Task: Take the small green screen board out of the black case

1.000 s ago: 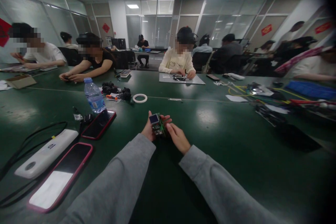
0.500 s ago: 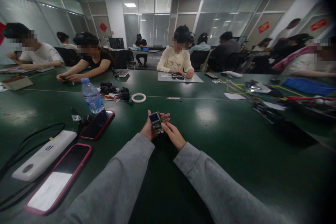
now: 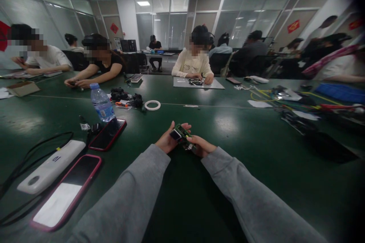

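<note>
A small green circuit board (image 3: pixel 181 133) with a little dark screen is held between my two hands above the table, tilted to one side. My left hand (image 3: pixel 167 140) supports it from the left, with fingers passing behind and showing past its upper edge. On the right edge, my right hand (image 3: pixel 202 145) grips the board between thumb and fingers; some of those fingers are hidden underneath. The board's underside cannot be seen.
On the left lie a red-edged phone (image 3: pixel 107 134), a pink-cased phone (image 3: pixel 67 193), a white handheld device (image 3: pixel 53 167) with black cables and a water bottle (image 3: pixel 102 104). Farther off are a white ring (image 3: pixel 152 105) and a person (image 3: pixel 194 59) working across the table.
The circuit board has turned and tilted, so its screen now faces more to the left. My right hand has moved right and lower along the board.
</note>
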Motion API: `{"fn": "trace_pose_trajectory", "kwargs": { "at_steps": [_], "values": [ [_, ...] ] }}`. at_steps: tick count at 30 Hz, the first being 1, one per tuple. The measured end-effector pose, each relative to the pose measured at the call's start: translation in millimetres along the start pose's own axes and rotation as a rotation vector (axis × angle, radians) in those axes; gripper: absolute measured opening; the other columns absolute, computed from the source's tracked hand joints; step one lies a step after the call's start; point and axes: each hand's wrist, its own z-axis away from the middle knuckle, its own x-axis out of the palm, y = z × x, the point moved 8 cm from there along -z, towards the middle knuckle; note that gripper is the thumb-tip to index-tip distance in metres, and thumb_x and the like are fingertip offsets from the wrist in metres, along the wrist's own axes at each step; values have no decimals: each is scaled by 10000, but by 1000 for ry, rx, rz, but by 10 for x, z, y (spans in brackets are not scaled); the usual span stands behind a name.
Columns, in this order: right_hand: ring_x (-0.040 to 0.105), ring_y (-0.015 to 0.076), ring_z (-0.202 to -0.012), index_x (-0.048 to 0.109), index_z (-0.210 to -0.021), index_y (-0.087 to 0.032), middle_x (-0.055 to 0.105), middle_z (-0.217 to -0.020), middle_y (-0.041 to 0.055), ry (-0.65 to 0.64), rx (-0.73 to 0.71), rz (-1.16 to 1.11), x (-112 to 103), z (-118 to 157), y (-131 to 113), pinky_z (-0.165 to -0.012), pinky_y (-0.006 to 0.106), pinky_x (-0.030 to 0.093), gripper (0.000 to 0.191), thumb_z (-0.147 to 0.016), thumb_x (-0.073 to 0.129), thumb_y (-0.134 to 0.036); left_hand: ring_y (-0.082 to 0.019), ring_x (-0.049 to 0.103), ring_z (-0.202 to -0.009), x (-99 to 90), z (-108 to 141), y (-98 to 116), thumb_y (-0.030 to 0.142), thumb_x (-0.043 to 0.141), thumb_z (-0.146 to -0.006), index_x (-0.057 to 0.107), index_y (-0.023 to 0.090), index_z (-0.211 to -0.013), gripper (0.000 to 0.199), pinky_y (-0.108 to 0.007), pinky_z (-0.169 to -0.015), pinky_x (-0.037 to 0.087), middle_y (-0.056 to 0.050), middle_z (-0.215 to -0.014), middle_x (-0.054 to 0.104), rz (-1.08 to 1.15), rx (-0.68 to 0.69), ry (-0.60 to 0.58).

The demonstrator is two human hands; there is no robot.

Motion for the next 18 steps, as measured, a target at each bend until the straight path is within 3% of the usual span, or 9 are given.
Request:
{"fn": "trace_pose_trajectory", "kwargs": {
  "at_steps": [3,7,10,14,18],
  "values": [
    [585,155,-751,605,-938,-131,605,-842,66,9,-1,-77,-23,11,15,-674,252,486,424,-642,737,-406,-223,526,-1116,-12,-16,-1,529,358,-873,588,163,-1154,515,-358,-993,346,-90,-1274,548,-5,-2,21],
    [589,170,-750,568,-971,-111,600,-854,93,-69,9,-146,27,62,-8,-661,265,499,489,-691,665,-500,-195,590,-975,-94,-74,-59,555,339,-867,574,184,-1169,533,-343,-910,403,-93,-1198,593,2,-27,40],
    [588,160,-733,544,-980,-119,594,-812,85,16,-25,-118,-163,155,-111,-667,269,513,385,-757,630,-421,-188,585,-998,-179,-98,-54,559,375,-855,558,201,-1186,521,-332,-919,397,-89,-1191,594,11,0,75],
    [587,150,-720,537,-1030,-133,585,-824,84,256,-117,-156,-821,435,-389,-620,250,521,326,-799,621,-348,-219,517,-1146,-170,-73,-35,574,355,-855,521,213,-1229,546,-357,-978,354,-87,-1314,509,-6,-12,64],
    [601,162,-848,567,-1061,-134,577,-999,155,602,-288,-83,-1843,1036,-867,-685,261,499,293,-884,539,-367,-224,503,-1168,-145,-47,-6,571,341,-861,496,222,-1252,547,-378,-1001,336,-90,-1332,493,-5,-6,57]
  ]
}}
